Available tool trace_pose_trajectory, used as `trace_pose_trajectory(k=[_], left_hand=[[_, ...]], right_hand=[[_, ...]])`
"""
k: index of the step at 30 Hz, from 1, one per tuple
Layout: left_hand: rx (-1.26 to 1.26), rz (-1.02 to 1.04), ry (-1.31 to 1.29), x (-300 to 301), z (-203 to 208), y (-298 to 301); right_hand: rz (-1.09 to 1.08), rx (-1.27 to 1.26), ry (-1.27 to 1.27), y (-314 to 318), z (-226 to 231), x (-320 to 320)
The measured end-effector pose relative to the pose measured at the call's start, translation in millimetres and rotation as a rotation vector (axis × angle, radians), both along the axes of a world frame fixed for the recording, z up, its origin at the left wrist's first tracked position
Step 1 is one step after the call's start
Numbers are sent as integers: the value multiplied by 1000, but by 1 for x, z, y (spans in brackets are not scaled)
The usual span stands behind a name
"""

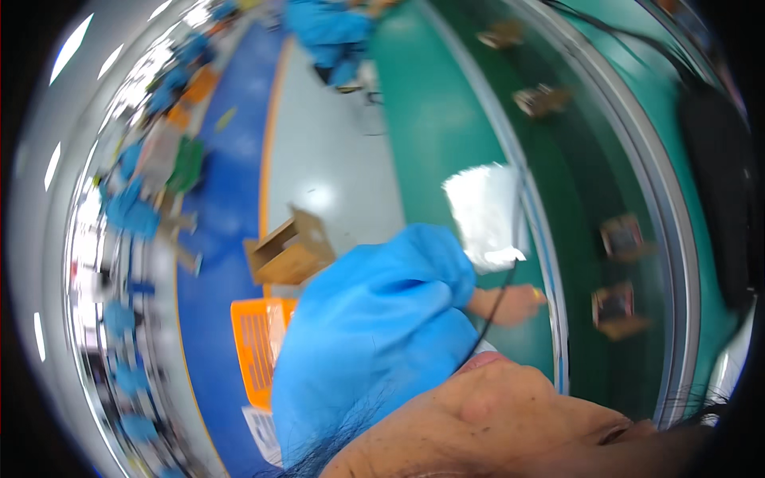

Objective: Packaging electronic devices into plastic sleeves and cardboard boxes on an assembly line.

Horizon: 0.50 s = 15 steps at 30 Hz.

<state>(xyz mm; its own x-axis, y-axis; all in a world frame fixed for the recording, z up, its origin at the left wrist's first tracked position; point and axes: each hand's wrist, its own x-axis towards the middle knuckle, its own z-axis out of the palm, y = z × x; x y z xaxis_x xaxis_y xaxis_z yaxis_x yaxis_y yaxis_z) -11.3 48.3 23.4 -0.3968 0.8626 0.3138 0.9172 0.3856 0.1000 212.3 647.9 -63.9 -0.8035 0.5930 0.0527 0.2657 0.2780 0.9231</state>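
Observation:
One bare hand, by the way the arm runs my left hand, reaches out of a loose light-blue sleeve over the green worktop. Its fingertips are near the metal rail of a dark green conveyor. A small yellow spot shows at the fingertips, too blurred to name. Motion smears the fingers, so their grip is unclear. Just beyond the hand lies a shiny silvery-white sheet or bag. A thin dark cord crosses in front of the hand. My right hand is out of view.
Several small brown items, box-like where clearer, sit on the conveyor belt. Behind the blue sleeve stand an open cardboard box and an orange plastic crate. A co-worker in blue is farther up. More blue-clad people line the left side.

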Motion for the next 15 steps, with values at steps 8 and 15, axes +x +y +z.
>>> trace_pose_trajectory(k=[8, 15], left_hand=[[126, 99, -200, 13, -13, -17], [101, 98, -178, 9, -12, -18]], right_hand=[[-41, -117, 714, -40, -32, -59], [165, -792, 828, -206, 68, -103]])
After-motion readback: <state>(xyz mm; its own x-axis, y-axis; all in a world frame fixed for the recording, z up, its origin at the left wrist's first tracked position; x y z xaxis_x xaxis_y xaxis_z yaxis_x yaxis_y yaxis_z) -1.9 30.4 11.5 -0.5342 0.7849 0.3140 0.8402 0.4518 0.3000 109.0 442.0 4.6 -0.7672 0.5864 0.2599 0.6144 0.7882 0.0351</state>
